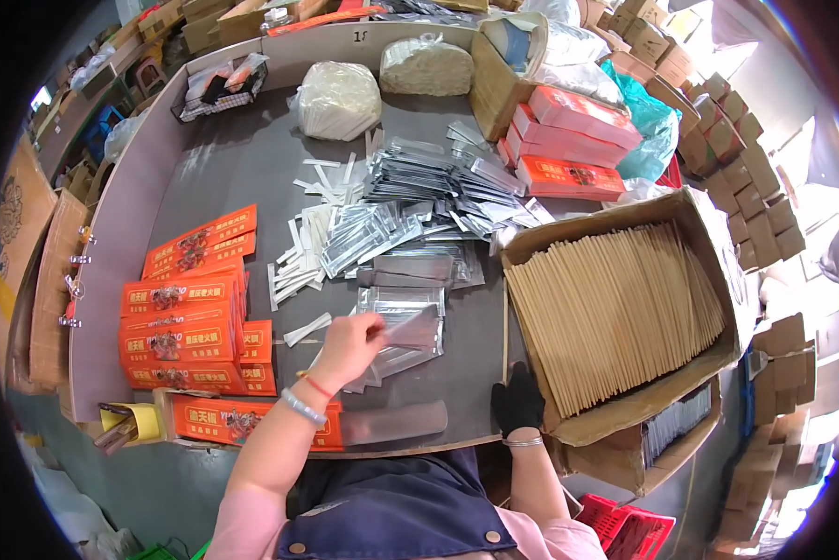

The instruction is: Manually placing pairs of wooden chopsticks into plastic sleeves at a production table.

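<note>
My bare left hand pinches a thin translucent packet over a small pile of flat clear-and-silver packets. Below that wrist, an orange printed sleeve lies along the table's front edge, with a translucent strip at its right end. In a black glove, my right hand rests at the front edge with fingers apart, against the near-left side of a cardboard box full of wooden chopsticks. Several stacked orange sleeves lie at the left.
Heaped silver packets and white paper strips cover the middle. Wrapped white bundles stand at the back, with a wire basket at far left. Stacked orange packs sit at back right. A low wall edges the table.
</note>
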### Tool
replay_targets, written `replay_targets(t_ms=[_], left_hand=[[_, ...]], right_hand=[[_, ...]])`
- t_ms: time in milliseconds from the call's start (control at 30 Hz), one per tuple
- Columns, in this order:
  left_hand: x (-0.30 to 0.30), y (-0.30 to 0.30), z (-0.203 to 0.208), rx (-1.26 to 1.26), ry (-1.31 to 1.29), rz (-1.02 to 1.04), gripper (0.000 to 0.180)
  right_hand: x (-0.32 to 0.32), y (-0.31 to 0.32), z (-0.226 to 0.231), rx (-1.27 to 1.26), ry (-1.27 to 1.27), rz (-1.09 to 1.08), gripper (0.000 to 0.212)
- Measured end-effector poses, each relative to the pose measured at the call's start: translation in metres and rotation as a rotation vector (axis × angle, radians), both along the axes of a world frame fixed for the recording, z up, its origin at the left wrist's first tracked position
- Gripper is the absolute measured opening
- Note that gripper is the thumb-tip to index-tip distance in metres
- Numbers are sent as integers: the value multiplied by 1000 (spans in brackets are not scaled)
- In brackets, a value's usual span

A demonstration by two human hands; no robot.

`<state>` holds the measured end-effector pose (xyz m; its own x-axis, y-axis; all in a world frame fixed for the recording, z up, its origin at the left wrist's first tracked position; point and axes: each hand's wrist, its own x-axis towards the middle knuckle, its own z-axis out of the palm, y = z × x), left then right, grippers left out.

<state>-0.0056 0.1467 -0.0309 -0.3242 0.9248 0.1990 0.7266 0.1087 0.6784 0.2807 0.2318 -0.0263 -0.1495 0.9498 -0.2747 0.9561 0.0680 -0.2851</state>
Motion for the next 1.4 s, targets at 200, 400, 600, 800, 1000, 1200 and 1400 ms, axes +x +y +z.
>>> replay_targets(t_ms=[200,400,600,800,1000,1200,1400], left_hand=[[35,-77,28,-291,-161,-235,24],[45,-106,17,-162,171,-190,32],[42,-115,25,-134,161,-110,36],[23,-149,40,-252,166,-88,59],[19,-159,31,-248,147,-149,67],[45,-131,28,-169,189,-168,70],[52,-122,12,-208,251,-146,73]], right_hand=[[21,-12,-11,254,-76,49,16],[47,25,-4,408,-293,66,19],[49,29,-3,346,-445,130,16],[60,-7,11,185,471,213,20],[28,-25,19,-22,103,871,26],[-49,-54,-28,102,753,1021,31],[-50,-81,-56,-187,866,447,30]])
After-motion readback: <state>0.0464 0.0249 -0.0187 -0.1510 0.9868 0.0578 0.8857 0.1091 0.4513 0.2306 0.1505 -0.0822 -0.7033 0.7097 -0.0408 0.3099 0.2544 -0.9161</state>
